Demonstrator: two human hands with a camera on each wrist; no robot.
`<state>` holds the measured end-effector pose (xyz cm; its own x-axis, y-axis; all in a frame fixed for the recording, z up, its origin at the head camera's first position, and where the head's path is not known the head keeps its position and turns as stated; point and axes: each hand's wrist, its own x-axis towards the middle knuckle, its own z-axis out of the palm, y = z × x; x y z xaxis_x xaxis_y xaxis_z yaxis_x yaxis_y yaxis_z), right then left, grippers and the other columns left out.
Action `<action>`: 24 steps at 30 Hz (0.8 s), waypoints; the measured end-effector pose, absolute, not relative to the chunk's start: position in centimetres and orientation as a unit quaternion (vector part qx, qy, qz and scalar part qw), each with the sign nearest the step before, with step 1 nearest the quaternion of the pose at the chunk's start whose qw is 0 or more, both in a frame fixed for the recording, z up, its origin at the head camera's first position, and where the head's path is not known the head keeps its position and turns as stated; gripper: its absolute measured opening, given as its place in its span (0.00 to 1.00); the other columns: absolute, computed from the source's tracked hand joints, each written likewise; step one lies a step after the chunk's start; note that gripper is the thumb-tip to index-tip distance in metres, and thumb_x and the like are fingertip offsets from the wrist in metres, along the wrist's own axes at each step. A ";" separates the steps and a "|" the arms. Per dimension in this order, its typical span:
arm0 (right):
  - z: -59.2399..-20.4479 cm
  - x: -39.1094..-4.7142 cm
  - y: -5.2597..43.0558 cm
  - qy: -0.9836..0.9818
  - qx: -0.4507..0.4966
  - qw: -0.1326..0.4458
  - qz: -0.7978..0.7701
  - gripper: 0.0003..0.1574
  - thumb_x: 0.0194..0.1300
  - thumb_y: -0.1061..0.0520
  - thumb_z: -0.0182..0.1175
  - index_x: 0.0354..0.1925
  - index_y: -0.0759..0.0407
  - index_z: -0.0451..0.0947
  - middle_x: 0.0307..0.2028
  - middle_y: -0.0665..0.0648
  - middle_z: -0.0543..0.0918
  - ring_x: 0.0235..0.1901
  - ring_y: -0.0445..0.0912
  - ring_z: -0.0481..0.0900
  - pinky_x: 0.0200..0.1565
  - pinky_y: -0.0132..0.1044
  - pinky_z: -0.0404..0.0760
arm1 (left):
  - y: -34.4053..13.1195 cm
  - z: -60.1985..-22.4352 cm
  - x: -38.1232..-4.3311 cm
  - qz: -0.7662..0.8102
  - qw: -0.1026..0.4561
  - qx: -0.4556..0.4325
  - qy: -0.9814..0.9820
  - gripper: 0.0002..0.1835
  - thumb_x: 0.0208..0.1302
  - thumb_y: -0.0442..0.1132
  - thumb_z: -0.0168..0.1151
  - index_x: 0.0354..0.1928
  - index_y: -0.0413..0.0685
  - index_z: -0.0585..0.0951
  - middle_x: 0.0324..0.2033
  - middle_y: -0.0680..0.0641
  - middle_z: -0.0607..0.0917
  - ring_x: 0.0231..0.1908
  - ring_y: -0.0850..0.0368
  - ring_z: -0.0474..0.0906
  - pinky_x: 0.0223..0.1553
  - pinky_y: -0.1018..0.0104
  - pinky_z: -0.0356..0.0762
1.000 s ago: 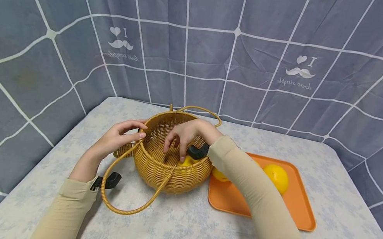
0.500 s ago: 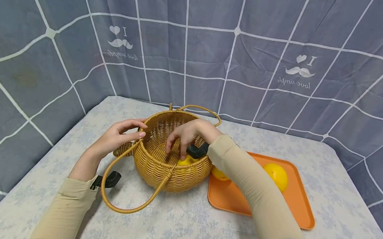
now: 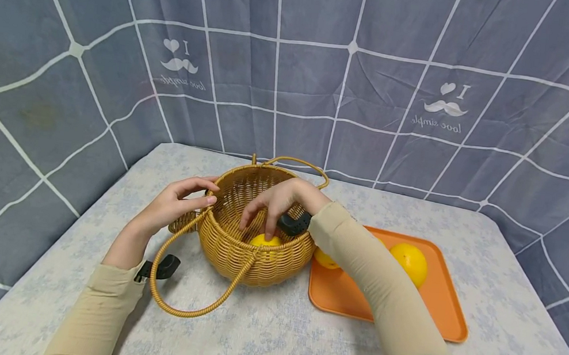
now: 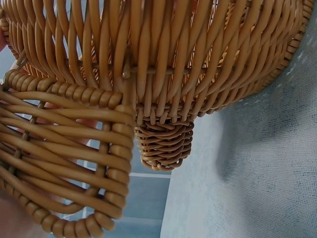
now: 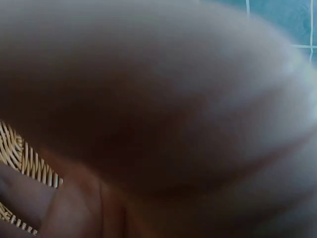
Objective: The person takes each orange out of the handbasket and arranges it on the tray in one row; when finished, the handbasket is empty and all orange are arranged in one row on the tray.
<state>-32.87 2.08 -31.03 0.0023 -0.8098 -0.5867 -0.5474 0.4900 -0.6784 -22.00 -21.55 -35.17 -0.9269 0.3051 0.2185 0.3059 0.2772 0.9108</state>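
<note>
A round wicker basket (image 3: 254, 264) stands mid-table with a round yellow fruit (image 3: 264, 240), like an orange, inside near its front wall. My left hand (image 3: 169, 206) holds the basket's left rim between thumb and fingers; in the left wrist view the basket wall (image 4: 168, 54) and a flat woven flap (image 4: 64, 153) cover most of that hand. Reaching down over the rim, my right hand (image 3: 279, 200) touches the fruit's top with a fingertip, while other fingers hang apart from it. The right wrist view is mostly filled by blurred skin, with some basket weave (image 5: 39, 166) showing.
An orange tray (image 3: 344, 299) to the basket's right bears a yellow fruit (image 3: 409, 264) and another (image 3: 326, 259) partly behind the right sleeve. One long basket handle (image 3: 187, 313) droops over the table's front; another loop (image 3: 307, 161) stands behind. A grid-patterned curtain (image 3: 310, 82) encloses the table.
Inside the basket the yellow fruit has shifted a little left, and the right hand's fingers have moved slightly with it. The left hand stays on the rim.
</note>
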 end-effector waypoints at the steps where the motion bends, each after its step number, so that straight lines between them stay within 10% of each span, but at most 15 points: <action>1: -31.1 -32.8 2.1 0.688 -0.479 0.526 -0.140 0.38 0.55 0.68 0.66 0.64 0.64 0.65 0.62 0.55 0.67 0.55 0.48 0.74 0.54 0.38 0.74 | -21.5 -35.2 -22.0 -0.570 0.000 -0.191 -0.799 0.17 0.66 0.42 0.59 0.53 0.41 0.76 0.65 0.44 0.66 0.67 0.45 0.54 0.63 0.38 0.50; 24: -31.8 -32.8 1.9 0.625 -0.460 0.595 -0.209 0.45 0.54 0.73 0.61 0.68 0.66 0.57 0.62 0.63 0.66 0.60 0.53 0.67 0.58 0.40 0.70 | -21.4 -35.2 -22.1 -0.566 0.003 -0.195 -0.801 0.17 0.66 0.40 0.58 0.53 0.36 0.75 0.65 0.42 0.67 0.67 0.43 0.53 0.62 0.36 0.48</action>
